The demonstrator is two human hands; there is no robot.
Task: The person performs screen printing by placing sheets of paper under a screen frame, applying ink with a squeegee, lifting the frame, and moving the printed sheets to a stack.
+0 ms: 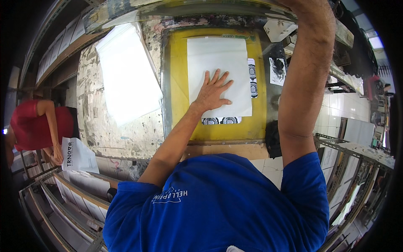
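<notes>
- Left hand [213, 90]: flat, palm down, fingers spread apart, pressing on white sheet [218, 67]; grips nothing. Fingers aim approx 12–1 o'clock, thumb out toward 3.
- Right hand: past top edge of view, only the raised right forearm [304, 71] shows, running up toward 12 at the lifted frame [189, 10]; can't tell if it's open or clamped.
- White sheet: 1, rectangular, lying flat on yellow pad [178, 84] in middle of bench [121, 134]. Long axis runs 12–6, short edges at top & bottom; square w/ the pad.
- Yellow pad: 1, bigger than the sheet, yellow showing at 9, 6 & 3 o'clock sides of it.
- Printed strips w/ black round marks: 2. One [221, 120] peeks out under sheet's 6 o'clock edge, long axis 9–3; other [252, 77] along its 3 o'clock edge, long axis 12–6.
- White stack [128, 71]: 1 pile at 9 o'clock of the pad, just beside it, tilted so long axis leans approx 11–5.
- Small card w/ black blot [277, 70]: 1, at 3 o'clock of pad, near forearm.
- Black rag [273, 138]: 1, at bench's 4–5 o'clock corner.
- Another person in red top [35, 122] at far 9 o'clock, well apart from bench, holding 1 white printed bag [77, 156].
</notes>
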